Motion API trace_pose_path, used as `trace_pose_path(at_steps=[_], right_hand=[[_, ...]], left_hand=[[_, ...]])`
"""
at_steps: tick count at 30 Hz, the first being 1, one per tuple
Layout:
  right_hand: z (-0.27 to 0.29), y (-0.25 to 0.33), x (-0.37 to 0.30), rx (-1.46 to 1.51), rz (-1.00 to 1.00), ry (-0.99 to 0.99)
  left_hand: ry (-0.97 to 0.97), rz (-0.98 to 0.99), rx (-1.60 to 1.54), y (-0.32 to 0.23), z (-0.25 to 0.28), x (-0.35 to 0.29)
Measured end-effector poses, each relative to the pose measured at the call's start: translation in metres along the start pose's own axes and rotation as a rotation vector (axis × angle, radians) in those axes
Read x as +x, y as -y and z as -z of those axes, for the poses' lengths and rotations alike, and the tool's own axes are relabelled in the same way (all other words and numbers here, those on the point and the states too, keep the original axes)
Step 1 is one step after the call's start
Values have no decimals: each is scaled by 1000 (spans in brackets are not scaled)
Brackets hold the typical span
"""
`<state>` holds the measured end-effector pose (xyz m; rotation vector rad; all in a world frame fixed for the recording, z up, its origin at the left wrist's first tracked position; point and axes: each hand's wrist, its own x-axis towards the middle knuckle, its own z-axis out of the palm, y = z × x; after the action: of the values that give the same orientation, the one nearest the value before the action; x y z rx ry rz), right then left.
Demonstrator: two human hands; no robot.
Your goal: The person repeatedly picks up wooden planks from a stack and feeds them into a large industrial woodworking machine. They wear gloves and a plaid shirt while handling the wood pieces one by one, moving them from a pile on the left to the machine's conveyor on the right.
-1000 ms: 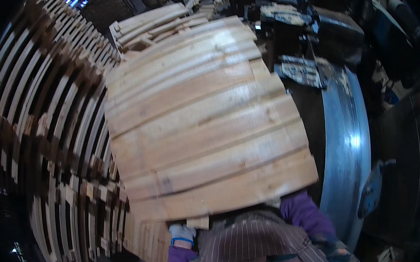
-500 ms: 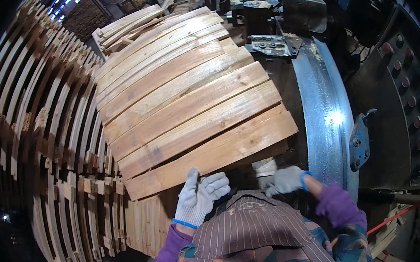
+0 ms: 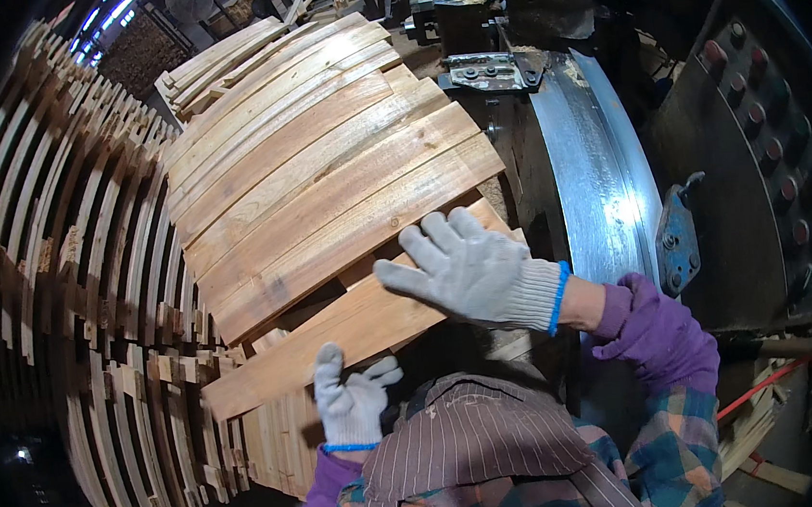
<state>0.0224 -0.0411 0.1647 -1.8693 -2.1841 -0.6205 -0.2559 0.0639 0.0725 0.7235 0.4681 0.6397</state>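
Note:
My right hand [image 3: 473, 272], in a white knit glove with a blue cuff, lies over a wooden board [image 3: 336, 334], fingers outstretched and apart. My left hand [image 3: 349, 400], gloved alike, is palm up at that board's near edge. Its thumb overlaps the wood; the other fingers are loosely bent beside the edge, apart from the thumb. Beyond this board, a layer of flat boards [image 3: 322, 179] lies side by side on a stack. A gap separates the near board from that layer, and the board's left end juts out past it.
Tall stacks of wooden slats [image 3: 95, 232] stand on the left. A shiny curved metal machine bed [image 3: 602, 178] runs along the right, with a blue metal bracket [image 3: 677, 239] beside it. Farther right is a control panel [image 3: 773, 144] with several buttons. A fan [image 3: 189, 0] shows at the back.
The nearest board has shifted toward me and left, widening the gap behind it. My right hand has moved forward and left onto it, fingers spread. My left hand has lowered slightly.

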Motion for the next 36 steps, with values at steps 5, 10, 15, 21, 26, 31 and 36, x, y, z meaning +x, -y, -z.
trace_pose_path(at_steps=[5,10,15,21,26,31,36], right_hand=[[23,20,4,158,-106,44],[70,38,-12,571,-441,32],[75,50,-112,854,-1186,-60],[59,90,-182,347,-1770,356],[14,127,-217,-20,-1446,197],[-64,-10,-219,-429,-1067,45],[-112,-203,-199,-266,-1166,-61]], left_hand=[[-233,-769,1230,-29,58,23],[-52,-601,606,-3,-29,99],[484,52,71,55,-171,126],[516,828,-456,136,-204,142],[450,919,-346,140,-167,154],[288,711,-10,83,-209,143],[307,770,-61,85,-221,163]])
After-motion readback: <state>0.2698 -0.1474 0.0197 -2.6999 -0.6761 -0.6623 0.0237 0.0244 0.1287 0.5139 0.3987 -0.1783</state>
